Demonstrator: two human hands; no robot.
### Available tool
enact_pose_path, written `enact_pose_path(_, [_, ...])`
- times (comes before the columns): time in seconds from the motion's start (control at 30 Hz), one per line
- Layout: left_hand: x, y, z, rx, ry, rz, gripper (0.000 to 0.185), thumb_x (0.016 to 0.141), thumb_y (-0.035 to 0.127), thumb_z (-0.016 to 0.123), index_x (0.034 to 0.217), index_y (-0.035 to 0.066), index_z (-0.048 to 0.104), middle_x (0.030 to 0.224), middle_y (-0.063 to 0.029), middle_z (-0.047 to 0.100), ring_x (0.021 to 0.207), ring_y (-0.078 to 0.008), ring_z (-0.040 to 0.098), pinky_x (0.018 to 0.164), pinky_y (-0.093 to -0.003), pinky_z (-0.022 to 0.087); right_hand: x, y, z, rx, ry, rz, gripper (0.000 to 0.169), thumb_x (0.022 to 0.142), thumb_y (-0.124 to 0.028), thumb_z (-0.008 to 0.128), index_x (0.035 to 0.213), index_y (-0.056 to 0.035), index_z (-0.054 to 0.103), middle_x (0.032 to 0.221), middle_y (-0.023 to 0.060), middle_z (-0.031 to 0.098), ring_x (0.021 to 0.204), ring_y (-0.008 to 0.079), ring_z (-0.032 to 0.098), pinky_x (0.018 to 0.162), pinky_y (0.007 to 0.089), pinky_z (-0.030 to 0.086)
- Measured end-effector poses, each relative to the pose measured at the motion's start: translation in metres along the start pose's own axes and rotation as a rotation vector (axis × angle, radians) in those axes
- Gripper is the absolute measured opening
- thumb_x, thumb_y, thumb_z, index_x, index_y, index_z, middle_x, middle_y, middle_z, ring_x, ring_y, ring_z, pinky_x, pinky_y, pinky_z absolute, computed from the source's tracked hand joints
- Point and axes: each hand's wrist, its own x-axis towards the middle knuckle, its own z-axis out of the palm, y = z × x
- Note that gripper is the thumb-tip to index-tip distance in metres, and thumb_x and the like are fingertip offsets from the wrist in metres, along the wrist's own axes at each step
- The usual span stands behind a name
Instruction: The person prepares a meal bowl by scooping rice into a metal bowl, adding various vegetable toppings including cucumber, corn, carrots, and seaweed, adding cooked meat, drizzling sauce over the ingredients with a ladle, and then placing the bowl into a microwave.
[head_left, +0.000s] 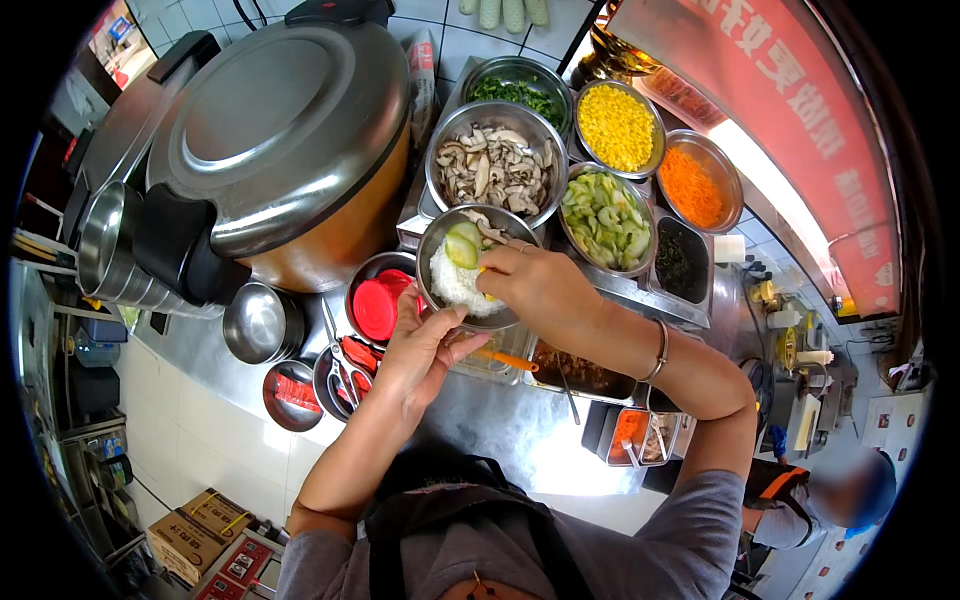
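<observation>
My left hand (429, 337) grips a steel bowl (426, 281) by its near left rim, thumb on the edge and fingers below. White rice (452, 283) fills the bowl, topped by pale green vegetable slices (463, 247) and mushroom strips (487, 227) at the far side. Over the bowl's right side, my right hand (529, 281) has its fingers pinched together, and yellow corn shows at the fingertips. Beyond the bowl stand basins of sliced mushrooms (491, 169), corn kernels (616, 127), sliced green vegetable (606, 217), shredded carrot (688, 187) and chopped greens (521, 97).
A large lidded cooker (285, 142) stands left. Nearer are stacked steel bowls (259, 322), red lids (375, 309) and scissors (345, 367). A tray of brown food (585, 367) lies under my right forearm. Another person (787, 502) is at right; cardboard boxes (199, 532) sit lower left.
</observation>
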Motion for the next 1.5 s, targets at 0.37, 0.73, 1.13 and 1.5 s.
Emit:
enact_pose_path(0.37, [-0.006,-0.008,-0.001,-0.023,-0.050,-0.011,0.058,0.082,-0.005,0.056,0.128,0.014,0.026,0.113,-0.0098,0.053,0.100,-0.0220,0.058,0.080,-0.0467,0.056,-0.011,0.001,-0.026,0.224,-0.087,0.100,0.026,0.076,-0.001,0.056,0.102,-0.0045,0.059,0.094,0.0113,0.061,0.082,0.0292,0.062,0.072,0.0339,0.051])
enact_pose_path(0.73, [-0.017,-0.010,0.004,0.049,-0.068,-0.033,0.058,0.082,-0.005,0.056,0.128,0.014,0.027,0.113,-0.0098,0.052,0.098,-0.0212,0.059,0.080,-0.0480,0.056,-0.024,-0.003,-0.023,0.297,0.068,0.094,0.016,0.076,-0.003,0.057,0.091,-0.0028,0.062,0.087,0.0125,0.063,0.081,0.0295,0.063,0.070,0.0369,0.050])
enact_pose_path(1.13, [-0.021,-0.019,0.011,0.119,-0.131,-0.019,0.055,0.083,0.000,0.055,0.129,0.013,0.029,0.121,-0.0133,0.050,0.104,-0.0270,0.057,0.079,-0.0452,0.056,-0.057,0.003,-0.033,0.474,0.215,-0.061,0.028,0.074,0.004,0.061,0.099,-0.0075,0.064,0.098,0.0072,0.061,0.091,0.0229,0.059,0.078,0.0305,0.050])
enact_pose_path(1.5, [-0.028,-0.014,0.002,0.134,-0.014,-0.022,0.063,0.078,-0.003,0.057,0.134,0.008,0.030,0.122,-0.0177,0.050,0.100,-0.0324,0.061,0.072,-0.0416,0.060,-0.191,0.302,-0.038,-0.318,0.242,1.007,0.030,0.072,-0.017,0.070,0.102,-0.0133,0.066,0.098,0.0111,0.065,0.094,0.0261,0.062,0.080,0.0360,0.051])
